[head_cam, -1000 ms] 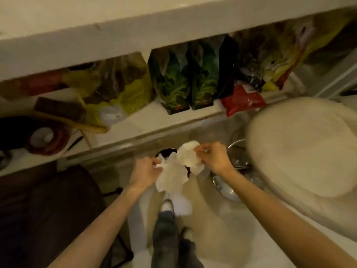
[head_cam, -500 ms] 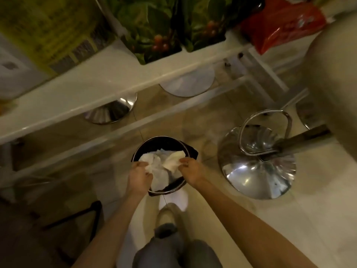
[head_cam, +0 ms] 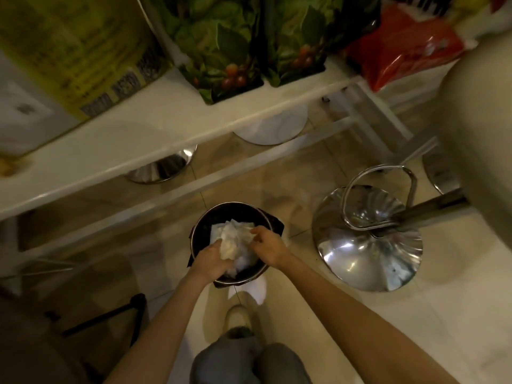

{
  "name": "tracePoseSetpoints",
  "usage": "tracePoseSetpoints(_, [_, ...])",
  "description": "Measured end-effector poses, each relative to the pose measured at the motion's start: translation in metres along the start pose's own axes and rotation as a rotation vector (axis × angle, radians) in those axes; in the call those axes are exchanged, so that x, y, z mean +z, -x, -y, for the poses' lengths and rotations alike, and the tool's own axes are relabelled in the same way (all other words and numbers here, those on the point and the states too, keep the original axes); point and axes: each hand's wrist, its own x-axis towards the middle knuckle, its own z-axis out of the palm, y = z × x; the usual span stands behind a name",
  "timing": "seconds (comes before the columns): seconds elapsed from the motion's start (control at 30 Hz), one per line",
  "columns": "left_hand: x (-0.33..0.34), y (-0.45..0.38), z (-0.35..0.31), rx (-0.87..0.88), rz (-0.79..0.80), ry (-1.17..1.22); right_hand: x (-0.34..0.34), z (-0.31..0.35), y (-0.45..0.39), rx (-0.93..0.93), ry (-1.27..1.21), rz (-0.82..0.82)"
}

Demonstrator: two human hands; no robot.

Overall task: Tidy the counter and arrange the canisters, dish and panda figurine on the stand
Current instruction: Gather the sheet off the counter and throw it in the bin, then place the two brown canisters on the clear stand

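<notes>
The paper wad [head_cam: 235,241] was up in the air 1 second ago; now it sits low in the round black bin [head_cam: 200,236] on the floor. The left hand [head_cam: 212,259] squeezes it down, and the right hand [head_cam: 267,245] pinches its edge. The trash step looks almost done. No canisters, dish or panda show here.

Both hands press crumpled white paper [head_cam: 235,241] into a round black bin [head_cam: 199,231] on the floor: left hand [head_cam: 212,259] grips it at 7 o'clock, right hand [head_cam: 267,245] pinches it at 3 o'clock. A chrome stool base [head_cam: 368,256] stands beside the bin at 3 o'clock.
</notes>
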Motion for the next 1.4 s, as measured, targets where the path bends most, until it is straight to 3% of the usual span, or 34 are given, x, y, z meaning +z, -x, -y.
tracePoseSetpoints(0.23, [-0.086,0.114,-0.065,0.058,-0.153,-0.063,-0.066,0.092,0.106,-0.127,0.274,-0.059])
tracePoseSetpoints(0.57, [-0.216,0.313,-0.174,0.166,-0.259,-0.523,-0.154,0.245,0.29,-0.372,0.597,-0.039])
tracePoseSetpoints(0.77, [-0.288,0.444,-0.215,0.386,-0.628,-0.563,-0.19,0.335,0.389,-0.625,0.746,-0.118])
tracePoseSetpoints(0.9, [-0.334,0.508,-0.213,0.54,-0.858,-0.443,-0.2,0.397,0.435,-0.801,0.832,-0.152])
tracePoseSetpoints(1.13, [-0.406,0.548,-0.174,0.48,-1.294,-0.313,-0.177,0.502,0.456,-1.009,0.882,-0.276])
tracePoseSetpoints(1.27, [-0.447,0.551,-0.137,0.415,-1.418,-0.263,-0.148,0.559,0.441,-1.117,0.83,-0.305])
tracePoseSetpoints(1.4, [-0.475,0.545,-0.096,0.316,-1.498,-0.149,-0.113,0.602,0.416,-1.147,0.674,-0.178])
